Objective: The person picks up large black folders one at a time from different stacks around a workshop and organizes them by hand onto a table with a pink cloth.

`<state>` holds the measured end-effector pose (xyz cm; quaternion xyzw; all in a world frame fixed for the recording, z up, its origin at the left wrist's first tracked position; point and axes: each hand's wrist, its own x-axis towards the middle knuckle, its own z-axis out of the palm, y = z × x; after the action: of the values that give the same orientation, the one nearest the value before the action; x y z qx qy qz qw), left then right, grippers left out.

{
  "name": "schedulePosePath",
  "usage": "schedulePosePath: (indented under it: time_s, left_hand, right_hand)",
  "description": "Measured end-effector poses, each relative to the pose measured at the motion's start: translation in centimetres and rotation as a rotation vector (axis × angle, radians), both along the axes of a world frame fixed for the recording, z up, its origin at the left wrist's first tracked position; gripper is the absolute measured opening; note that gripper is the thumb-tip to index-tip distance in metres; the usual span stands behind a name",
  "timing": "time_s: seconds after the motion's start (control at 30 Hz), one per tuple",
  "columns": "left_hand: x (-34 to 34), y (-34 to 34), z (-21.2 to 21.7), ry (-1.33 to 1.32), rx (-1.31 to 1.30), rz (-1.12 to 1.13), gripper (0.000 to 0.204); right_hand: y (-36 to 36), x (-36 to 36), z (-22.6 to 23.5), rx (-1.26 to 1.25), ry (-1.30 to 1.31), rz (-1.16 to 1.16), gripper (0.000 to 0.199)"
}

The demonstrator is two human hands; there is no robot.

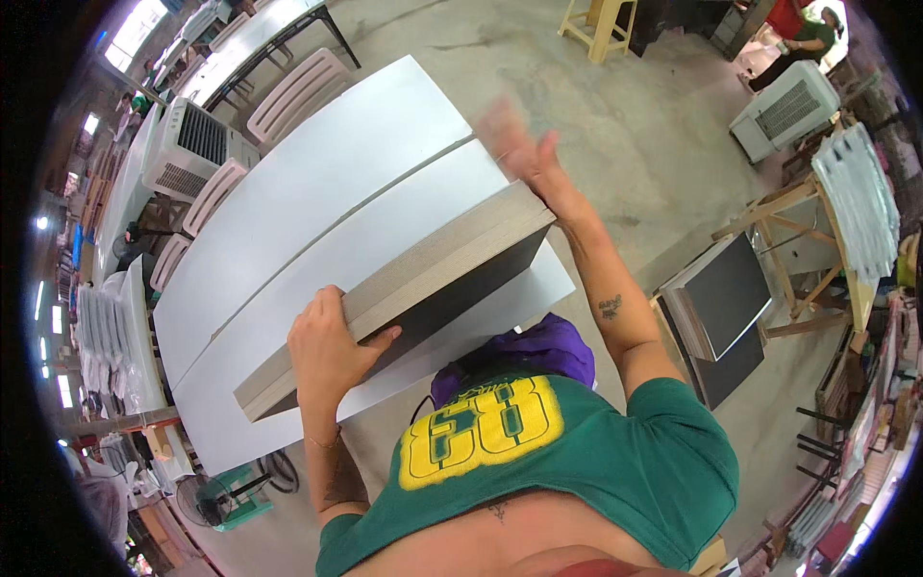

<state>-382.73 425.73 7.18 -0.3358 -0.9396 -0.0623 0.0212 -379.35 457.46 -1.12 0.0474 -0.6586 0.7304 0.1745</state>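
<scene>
A thick stack of grey boards with a black near face stands on its long edge on a white table. My left hand is closed over the stack's upper edge near its left end, with the thumb on the black face and the fingers over the far side. At the right end of the stack is my right hand, its thumb apart and its fingers stretched out and blurred. Its wrist is close to the stack's corner, but whether they touch I cannot tell.
More black-faced boards are stacked low on my right, near a wooden trestle bearing plastic-wrapped panels. Pale chairs and an air cooler line the table's far left side. A fan stands at lower left. Someone is at the far right.
</scene>
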Motion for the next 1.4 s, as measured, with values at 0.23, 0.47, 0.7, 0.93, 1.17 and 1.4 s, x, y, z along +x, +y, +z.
schedulePosePath:
  time_s: [0.23,0.47,0.7,0.93,1.17,1.4]
  left_hand:
    - [0.5,-0.7,-0.3,-0.006,0.002,0.078,0.063]
    - [0.4,-0.1,-0.4,0.021,0.01,0.06,0.065]
    - [0.3,0.2,-0.4,0.017,0.0,0.073,0.065]
    - [0.0,0.1,-0.4,0.018,-0.001,0.074,0.063]
    - [-0.1,0.1,-0.4,0.018,0.003,0.079,0.063]
    - [0.1,0.1,-0.4,0.023,0.015,0.075,0.063]
  right_hand:
    - [-3.1,9.4,-1.1,0.105,0.067,-0.534,0.044]
    - [-6.1,9.0,-1.1,-0.14,0.08,-0.72,0.027]
    - [-5.9,8.7,-2.0,-0.068,0.072,-0.793,0.019]
    - [-6.0,8.6,-1.6,-0.114,0.035,-0.75,0.018]
    - [-5.2,8.6,-1.7,-0.088,0.036,-0.677,0.017]
    - [-5.4,8.9,-1.7,-0.019,0.039,-0.709,0.018]
